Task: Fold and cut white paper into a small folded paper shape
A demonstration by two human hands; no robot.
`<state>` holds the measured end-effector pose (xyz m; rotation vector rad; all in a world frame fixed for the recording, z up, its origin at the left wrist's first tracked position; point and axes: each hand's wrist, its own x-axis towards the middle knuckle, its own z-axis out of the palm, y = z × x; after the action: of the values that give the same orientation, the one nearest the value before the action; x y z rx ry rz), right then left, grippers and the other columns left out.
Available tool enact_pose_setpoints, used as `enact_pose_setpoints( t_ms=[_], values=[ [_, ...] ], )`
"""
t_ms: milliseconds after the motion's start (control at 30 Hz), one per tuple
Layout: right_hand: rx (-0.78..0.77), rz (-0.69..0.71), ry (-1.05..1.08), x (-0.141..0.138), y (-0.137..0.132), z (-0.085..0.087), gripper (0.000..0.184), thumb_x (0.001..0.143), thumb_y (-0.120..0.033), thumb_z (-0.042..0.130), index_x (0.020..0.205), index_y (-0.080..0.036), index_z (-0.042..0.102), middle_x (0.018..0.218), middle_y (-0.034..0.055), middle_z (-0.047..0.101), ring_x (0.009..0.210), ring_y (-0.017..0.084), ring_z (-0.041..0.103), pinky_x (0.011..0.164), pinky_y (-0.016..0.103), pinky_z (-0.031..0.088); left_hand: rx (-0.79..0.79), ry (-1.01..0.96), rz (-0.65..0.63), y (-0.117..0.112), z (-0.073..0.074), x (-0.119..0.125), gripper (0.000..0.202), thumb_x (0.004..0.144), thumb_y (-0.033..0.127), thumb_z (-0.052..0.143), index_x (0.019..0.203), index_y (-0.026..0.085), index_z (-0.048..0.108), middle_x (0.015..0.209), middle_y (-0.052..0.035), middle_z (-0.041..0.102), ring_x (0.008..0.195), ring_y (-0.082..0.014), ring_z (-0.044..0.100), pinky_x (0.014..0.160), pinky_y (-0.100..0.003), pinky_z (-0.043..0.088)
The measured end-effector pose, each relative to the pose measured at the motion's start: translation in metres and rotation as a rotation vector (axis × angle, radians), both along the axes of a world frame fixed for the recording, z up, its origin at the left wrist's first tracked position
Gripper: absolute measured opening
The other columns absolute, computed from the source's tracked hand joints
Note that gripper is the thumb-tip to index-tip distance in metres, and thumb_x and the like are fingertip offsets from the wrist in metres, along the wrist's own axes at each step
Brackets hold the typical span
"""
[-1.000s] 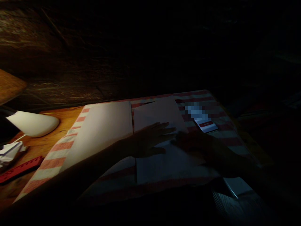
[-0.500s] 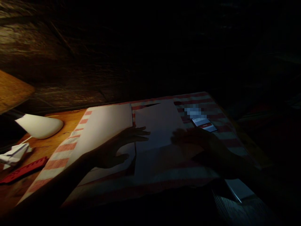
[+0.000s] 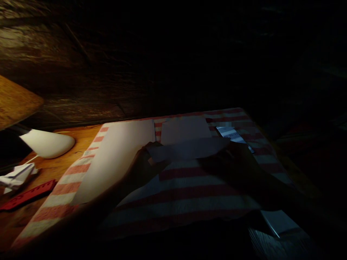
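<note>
A white sheet of paper point(image 3: 184, 128) lies before me, its near edge raised off the striped cloth in a pale band. My left hand point(image 3: 145, 164) is closed on the left corner of that raised edge. At the opposite corner my right hand point(image 3: 233, 160) grips the same sheet; deep shadow hides most of its fingers. Another white sheet point(image 3: 121, 141) rests flat on the cloth to the left, partly covered by my left hand and forearm. Just beyond my right hand is a lit phone point(image 3: 233, 135).
Red-and-white striped cloth point(image 3: 189, 191) covers much of the wooden table point(image 3: 84, 135). On the left are a lamp with a white base point(image 3: 50, 144), a folded white paper piece point(image 3: 18, 177) and a red ruler-like strip point(image 3: 29, 195). A pale flat object point(image 3: 280, 222) is at the lower right.
Both hands were spread over the paper; now they are closed on its near edge, which has come up off the cloth and away from me. The phone's screen shows something different.
</note>
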<state>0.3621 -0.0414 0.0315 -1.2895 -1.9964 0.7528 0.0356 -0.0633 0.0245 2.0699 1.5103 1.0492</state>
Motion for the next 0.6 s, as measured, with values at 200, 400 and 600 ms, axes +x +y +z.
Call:
enact_pose_setpoints(
  t_ms=[200,400,600],
  values=[
    [0.457,0.491,-0.251,0.004,-0.023,-0.011,0.049,0.098,-0.024,0.065,0.146,-0.034,0.061,0.143,0.0041,0.070,0.127,0.028,0.069,0.099,0.049,0.058,0.001,0.004,-0.194,0.006,-0.002,-0.024,0.013,0.088,0.029,0.069,0.084,0.023,0.079,0.094,-0.0068,0.074,0.090,-0.0220,0.069,0.082,-0.039,0.056],
    [0.647,0.568,-0.349,-0.026,-0.036,-0.007,0.036,0.108,-0.027,0.050,0.141,-0.018,0.063,0.149,0.0107,0.065,0.132,0.030,0.066,0.088,0.044,0.062,-0.111,-0.394,0.094,0.026,-0.003,-0.027,0.021,0.085,0.036,0.062,0.077,0.021,0.073,0.104,-0.0094,0.072,0.095,-0.0237,0.068,0.078,-0.036,0.058],
    [0.371,0.669,-0.158,-0.073,-0.048,0.005,0.032,0.108,-0.030,0.051,0.134,-0.017,0.064,0.134,0.0142,0.074,0.117,0.026,0.073,0.094,0.041,0.060,-0.391,-0.758,0.037,0.041,0.004,-0.025,0.021,0.080,0.038,0.071,0.093,0.022,0.070,0.084,-0.0043,0.074,0.072,-0.0203,0.067,0.063,-0.032,0.056]
  ],
)
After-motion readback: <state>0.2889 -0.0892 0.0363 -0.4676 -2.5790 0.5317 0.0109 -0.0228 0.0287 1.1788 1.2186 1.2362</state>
